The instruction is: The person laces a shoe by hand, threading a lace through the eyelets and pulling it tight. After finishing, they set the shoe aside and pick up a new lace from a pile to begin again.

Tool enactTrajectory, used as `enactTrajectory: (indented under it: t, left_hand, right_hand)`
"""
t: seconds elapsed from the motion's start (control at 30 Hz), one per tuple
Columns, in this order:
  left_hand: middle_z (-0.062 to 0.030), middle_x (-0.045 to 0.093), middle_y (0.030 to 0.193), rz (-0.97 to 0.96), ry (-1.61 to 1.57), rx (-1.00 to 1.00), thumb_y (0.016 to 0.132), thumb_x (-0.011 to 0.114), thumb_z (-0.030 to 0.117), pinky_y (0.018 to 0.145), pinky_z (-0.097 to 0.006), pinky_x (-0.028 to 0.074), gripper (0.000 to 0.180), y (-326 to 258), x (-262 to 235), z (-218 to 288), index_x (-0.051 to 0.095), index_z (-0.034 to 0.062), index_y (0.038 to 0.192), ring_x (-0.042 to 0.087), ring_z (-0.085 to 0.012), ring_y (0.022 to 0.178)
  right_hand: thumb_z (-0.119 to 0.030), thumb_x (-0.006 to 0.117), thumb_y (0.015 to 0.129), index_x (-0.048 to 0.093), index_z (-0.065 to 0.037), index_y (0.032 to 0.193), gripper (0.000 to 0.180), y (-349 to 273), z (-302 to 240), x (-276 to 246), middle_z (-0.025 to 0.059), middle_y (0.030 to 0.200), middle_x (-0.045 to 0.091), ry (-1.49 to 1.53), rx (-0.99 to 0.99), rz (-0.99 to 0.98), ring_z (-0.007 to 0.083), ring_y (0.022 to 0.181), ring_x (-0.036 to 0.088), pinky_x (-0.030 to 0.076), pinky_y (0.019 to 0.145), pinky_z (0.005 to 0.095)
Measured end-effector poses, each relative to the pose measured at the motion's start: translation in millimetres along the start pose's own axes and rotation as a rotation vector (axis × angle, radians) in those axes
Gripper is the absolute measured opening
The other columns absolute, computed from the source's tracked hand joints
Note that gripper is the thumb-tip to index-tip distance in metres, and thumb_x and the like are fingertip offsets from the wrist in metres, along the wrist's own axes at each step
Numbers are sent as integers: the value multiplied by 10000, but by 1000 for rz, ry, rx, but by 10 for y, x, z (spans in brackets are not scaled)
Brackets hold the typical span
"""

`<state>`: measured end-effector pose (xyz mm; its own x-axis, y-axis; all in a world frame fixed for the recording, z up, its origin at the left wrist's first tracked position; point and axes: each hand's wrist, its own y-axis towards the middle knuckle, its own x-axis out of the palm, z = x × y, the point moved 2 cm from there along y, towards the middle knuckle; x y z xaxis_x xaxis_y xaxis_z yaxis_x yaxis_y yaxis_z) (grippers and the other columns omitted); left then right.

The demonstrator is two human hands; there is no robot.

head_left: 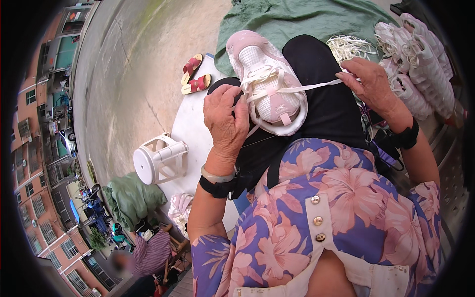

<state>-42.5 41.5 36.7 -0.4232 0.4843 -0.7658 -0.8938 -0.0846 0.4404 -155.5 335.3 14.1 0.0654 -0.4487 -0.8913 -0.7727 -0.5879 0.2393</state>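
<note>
A pink and white sneaker [251,53] rests on my lap, its toe pointing away from me. White laces cross its tongue, and one flat shoelace [316,86] runs taut to the right. My right hand [368,84] pinches the far end of that lace between thumb and fingers. On the left side of the shoe, my left hand [226,116] is closed with thumb and finger together on a lace end, which partly shows beside the fingertips. Black trousers [314,64] lie under the shoe.
A heap of white laces [351,48] and several pink-white shoes [420,59] lie at the right. Green cloth [277,20] spreads ahead. Red sandals [196,84] and an overturned white stool [161,158] are at the left. Another person [151,252] sits at the lower left.
</note>
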Motion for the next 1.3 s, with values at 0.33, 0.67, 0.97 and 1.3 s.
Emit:
enactTrajectory:
  t: [0.33, 0.67, 0.97, 1.3]
  left_hand:
    - [-85, 622, 952, -272, 13, -49, 849, 560, 123, 761, -372, 418, 97, -30, -21, -77, 587, 30, 845, 539, -270, 851]
    - [-53, 529, 680, -366, -376, -471, 922, 520, 172, 599, -289, 451, 236, -152, -463, -604, 515, 0, 760, 523, -127, 645]
    - [-33, 574, 719, -456, -610, -727, 914, 527, 283, 747, -270, 424, 274, -438, -638, -707, 548, 46, 778, 552, -129, 728]
    - [-25, 545, 672, -488, -713, -807, 920, 537, 291, 567, -201, 402, 259, -532, -627, -681, 541, 50, 828, 495, -78, 594]
  right_hand:
    - [-149, 617, 721, 563, -32, 1010, 317, 453, -712, 461, 105, 912, 604, 636, -57, 25, 266, 873, 581, 458, 760, 368]
    - [-175, 597, 661, 510, -22, 1103, 476, 370, -664, 486, 115, 927, 602, 477, -81, 65, 282, 887, 577, 441, 773, 383]
    - [-177, 599, 658, 518, -23, 1112, 487, 374, -685, 456, 122, 939, 603, 475, -90, 53, 284, 887, 586, 445, 787, 372]
    - [-198, 609, 654, 524, -30, 1130, 511, 381, -665, 501, 112, 962, 599, 497, -66, 14, 269, 889, 586, 438, 789, 362]
